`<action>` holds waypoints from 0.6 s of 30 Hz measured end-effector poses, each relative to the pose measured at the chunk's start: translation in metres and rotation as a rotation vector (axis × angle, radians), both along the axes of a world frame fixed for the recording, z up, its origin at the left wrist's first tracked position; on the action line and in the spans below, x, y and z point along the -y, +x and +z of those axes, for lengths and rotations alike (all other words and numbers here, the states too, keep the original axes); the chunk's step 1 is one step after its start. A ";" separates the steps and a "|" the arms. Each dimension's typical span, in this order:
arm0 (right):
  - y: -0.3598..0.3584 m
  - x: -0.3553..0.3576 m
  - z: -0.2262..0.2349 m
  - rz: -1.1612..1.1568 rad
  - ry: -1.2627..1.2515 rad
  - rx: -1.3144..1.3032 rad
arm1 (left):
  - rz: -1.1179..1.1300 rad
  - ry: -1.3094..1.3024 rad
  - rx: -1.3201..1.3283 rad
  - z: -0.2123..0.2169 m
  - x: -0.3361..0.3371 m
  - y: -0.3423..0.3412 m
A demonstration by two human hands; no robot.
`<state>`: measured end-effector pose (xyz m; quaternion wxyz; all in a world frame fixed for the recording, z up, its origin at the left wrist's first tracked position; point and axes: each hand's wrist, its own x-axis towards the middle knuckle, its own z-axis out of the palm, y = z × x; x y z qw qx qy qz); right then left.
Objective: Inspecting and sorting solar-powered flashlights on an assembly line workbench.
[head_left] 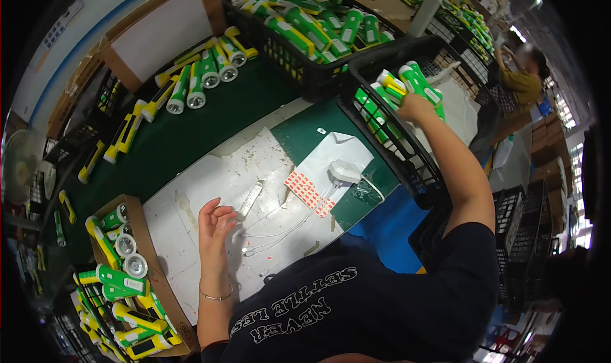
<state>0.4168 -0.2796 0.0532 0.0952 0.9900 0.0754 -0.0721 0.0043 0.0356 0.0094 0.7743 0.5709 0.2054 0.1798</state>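
Observation:
My right hand point(417, 110) reaches into a black plastic crate point(396, 148) at the right, its fingers closed on a green and white flashlight point(421, 83). Other flashlights lie beside it in the crate, and part of my fingers is hidden among them. Over a scuffed white board point(184, 232) hangs my left hand point(215, 226), fingers loosely bent and apart, with nothing in them. A white charger plug point(344, 171) with thin white cables rests to its right, partly on a white sheet. Near it lies a sheet of red-dotted stickers point(307, 190).
A fuller black crate point(280, 51) of flashlights stands at the back. Flashlights point(196, 94) line the green bench point(216, 131). At the left is a cardboard box point(167, 293) holding several more. Another person point(523, 83) sits at the far right.

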 end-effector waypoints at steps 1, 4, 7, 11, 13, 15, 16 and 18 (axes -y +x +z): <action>0.004 -0.004 0.018 0.046 0.133 0.088 | 0.008 0.002 -0.004 0.000 -0.002 0.000; 0.011 -0.031 0.069 0.222 0.506 0.391 | -0.046 0.015 -0.008 -0.009 -0.010 0.006; -0.014 -0.135 0.087 0.547 0.637 0.410 | -0.057 -0.012 -0.007 -0.013 -0.010 0.007; -0.043 -0.274 0.029 0.839 0.482 0.186 | -0.017 0.004 -0.028 -0.012 -0.014 0.001; -0.047 -0.328 -0.004 0.798 0.274 0.103 | 0.019 -0.018 -0.026 -0.010 -0.019 -0.003; -0.029 -0.366 -0.036 0.750 0.224 0.008 | 0.042 -0.038 -0.037 -0.010 -0.026 -0.007; -0.024 -0.382 -0.043 0.707 0.148 -0.077 | 0.064 -0.030 -0.038 -0.012 -0.031 -0.009; -0.017 -0.395 -0.038 0.599 0.231 -0.249 | 0.097 -0.082 -0.046 -0.015 -0.035 -0.015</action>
